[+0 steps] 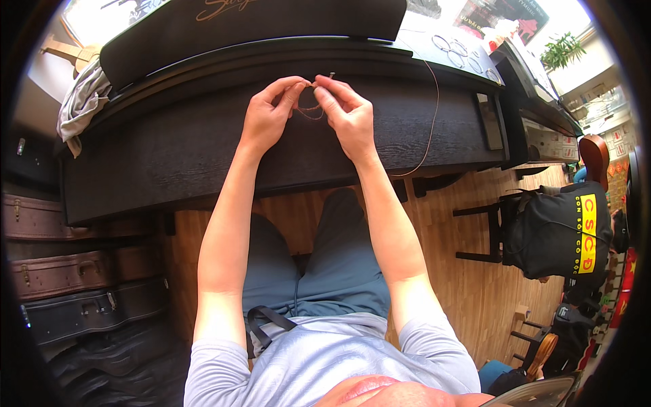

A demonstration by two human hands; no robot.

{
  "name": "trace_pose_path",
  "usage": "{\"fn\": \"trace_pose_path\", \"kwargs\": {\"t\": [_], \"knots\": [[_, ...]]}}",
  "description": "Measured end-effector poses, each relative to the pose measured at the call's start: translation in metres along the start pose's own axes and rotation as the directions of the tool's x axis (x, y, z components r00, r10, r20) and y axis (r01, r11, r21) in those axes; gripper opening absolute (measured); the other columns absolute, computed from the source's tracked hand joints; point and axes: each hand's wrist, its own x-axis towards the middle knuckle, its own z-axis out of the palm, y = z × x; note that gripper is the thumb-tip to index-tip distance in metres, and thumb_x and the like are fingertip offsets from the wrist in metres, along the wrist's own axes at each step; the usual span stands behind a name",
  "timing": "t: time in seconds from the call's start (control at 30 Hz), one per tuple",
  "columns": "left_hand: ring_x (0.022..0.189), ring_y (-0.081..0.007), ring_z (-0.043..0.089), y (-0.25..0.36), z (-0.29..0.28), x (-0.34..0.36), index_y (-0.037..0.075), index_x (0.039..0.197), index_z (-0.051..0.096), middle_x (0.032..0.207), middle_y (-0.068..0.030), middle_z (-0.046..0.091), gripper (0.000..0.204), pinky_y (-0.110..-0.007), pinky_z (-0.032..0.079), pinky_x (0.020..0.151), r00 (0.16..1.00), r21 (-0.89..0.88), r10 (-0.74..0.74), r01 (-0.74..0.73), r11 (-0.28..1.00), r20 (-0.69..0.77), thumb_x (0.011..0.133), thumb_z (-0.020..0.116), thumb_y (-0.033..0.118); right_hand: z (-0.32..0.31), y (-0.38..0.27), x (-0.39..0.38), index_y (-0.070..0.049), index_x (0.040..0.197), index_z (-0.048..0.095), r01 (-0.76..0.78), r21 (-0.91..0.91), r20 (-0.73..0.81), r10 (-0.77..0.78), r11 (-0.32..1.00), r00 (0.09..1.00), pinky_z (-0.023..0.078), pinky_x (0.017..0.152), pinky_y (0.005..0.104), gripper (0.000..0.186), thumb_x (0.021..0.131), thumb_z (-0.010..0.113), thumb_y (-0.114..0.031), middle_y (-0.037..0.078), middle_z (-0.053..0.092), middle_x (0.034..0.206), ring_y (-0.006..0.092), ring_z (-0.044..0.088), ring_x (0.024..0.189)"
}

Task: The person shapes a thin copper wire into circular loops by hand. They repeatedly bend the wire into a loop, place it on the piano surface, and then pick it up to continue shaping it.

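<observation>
From my distant station I see two bare hands, the left hand (266, 117) and the right hand (352, 119), raised close together, thumbs and fingers pinched on one string (312, 119) between them. It is very thin, smooth-looking and copper-brown, with a small slack loop hanging just below the fingertips; what the tips grip is too small to make out. To the right of the hands, one long strand (436, 102) of similar colour bows in a wide curve; whether it joins the loop I cannot tell. Behind and beneath the hands stretches one long black wooden cabinet (203, 146). Beyond them to the right, at least four coils (456, 47) lie on a white surface (417, 42). Far left of the hands are one grey cloth (85, 102) and, lower, two brown cases (51, 220) above one black case (91, 313)
</observation>
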Motion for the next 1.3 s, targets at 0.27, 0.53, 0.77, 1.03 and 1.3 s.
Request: {"fn": "trace_pose_path", "kwargs": {"t": [0.27,0.53,0.77,1.03,1.3], "knots": [[0.071,-0.0066,0.059,0.005,-0.002,0.002,0.001,0.124,0.064,0.082,-0.0006,0.067,0.029,-0.021,0.048,0.064,0.997,-0.134,0.006,-0.016,0.991,-0.078,0.103,0.061,0.021,0.003,0.006,0.003,0.003,0.142,0.047,0.057,0.096,-0.255,-0.03,0.994,0.966,0.042,0.052,0.0187,0.05,0.098,0.066,-0.008,0.007,0.066,0.097,0.0048,0.053,0.062],[0.079,-0.0105,0.065,0.0,-0.007,0.005,-0.001,0.127,0.059,0.101,-0.0091,0.074,0.033,-0.025,0.054,0.073,0.999,-0.179,0.036,-0.032,0.983,0.018,0.103,0.06,0.021,-0.003,0.005,0.002,0.001,0.144,0.047,-0.066,0.002,0.004,0.066,0.998,0.998,0.042,0.051,0.0184,0.058,0.093,0.072,-0.007,0.002,0.065,0.085,0.0052,0.056,0.062],[0.08,-0.0114,0.068,0.005,-0.006,0.002,0.0,0.119,0.067,0.102,-0.0091,0.075,0.028,-0.026,0.056,0.074,0.999,-0.126,0.006,-0.001,0.992,0.038,0.105,0.057,0.023,0.005,0.002,-0.002,0.006,0.124,0.063,0.019,0.079,-0.011,-0.018,0.997,1.0,0.047,0.054,0.0177,0.04,0.09,0.078,-0.011,0.0,0.065,0.082,0.0029,0.057,0.065],[0.083,-0.0131,0.07,0.004,-0.006,0.003,0.0,0.12,0.066,0.104,-0.0097,0.074,0.029,-0.026,0.057,0.075,0.998,-0.183,0.001,0.01,0.983,0.062,0.106,0.055,0.023,0.005,0.007,-0.003,0.003,0.122,0.066,0.01,-0.086,-0.002,-0.01,0.996,1.0,0.046,0.055,0.0183,0.033,0.09,0.073,-0.004,-0.001,0.063,0.082,0.0013,0.056,0.064],[0.086,-0.0137,0.07,0.0,-0.004,0.002,0.0,0.121,0.066,0.105,-0.0095,0.074,0.027,-0.027,0.056,0.077,0.996,-0.128,-0.002,0.014,0.992,0.092,0.101,0.063,0.017,0.006,0.009,-0.001,0.003,0.12,0.067,0.142,-0.305,-0.012,-0.153,0.942,0.988,0.043,0.054,0.0194,0.028,0.093,0.067,-0.003,0.004,0.066,0.099,0.0013,0.053,0.06]]}}
